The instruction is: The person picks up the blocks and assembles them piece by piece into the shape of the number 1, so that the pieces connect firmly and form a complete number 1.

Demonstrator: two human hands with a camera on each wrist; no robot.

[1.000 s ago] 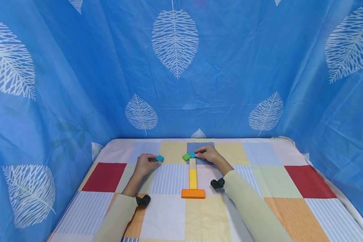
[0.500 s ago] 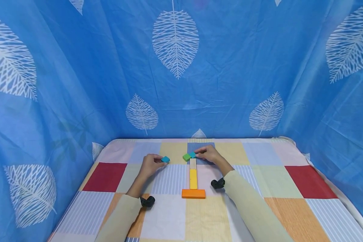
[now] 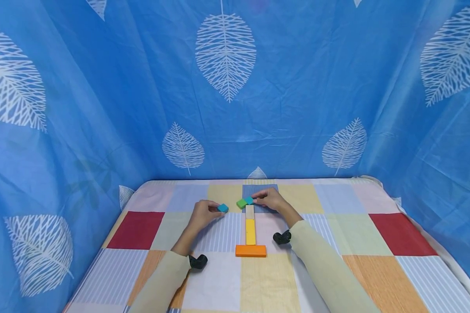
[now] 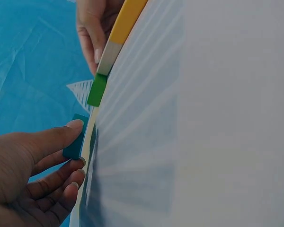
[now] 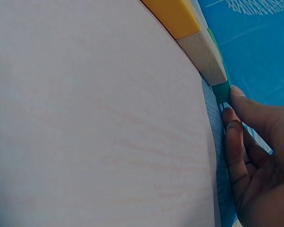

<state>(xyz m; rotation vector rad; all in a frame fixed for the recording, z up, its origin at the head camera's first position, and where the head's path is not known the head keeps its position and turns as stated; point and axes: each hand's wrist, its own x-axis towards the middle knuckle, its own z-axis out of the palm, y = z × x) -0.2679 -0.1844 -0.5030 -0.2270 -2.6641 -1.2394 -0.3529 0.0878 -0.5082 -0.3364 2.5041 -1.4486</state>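
Note:
My left hand pinches a small blue block between thumb and fingers, left of the laid-out blocks. In the left wrist view that blue block appears tilted, apart from the green block. My right hand holds a teal block by its right side, at the far end of the row. Right beside the teal block lies the green block. Below them a bare wood block, a yellow block and a crosswise orange block form a line.
A patchwork cloth covers the table. Blue curtains with white leaf prints stand behind it and at both sides. Each wrist wears a black camera, one on the left and one on the right.
My left hand has moved to the right and slightly nearer with the blue block, closing toward the green block. My right hand and the laid-out blocks have stayed where they were.

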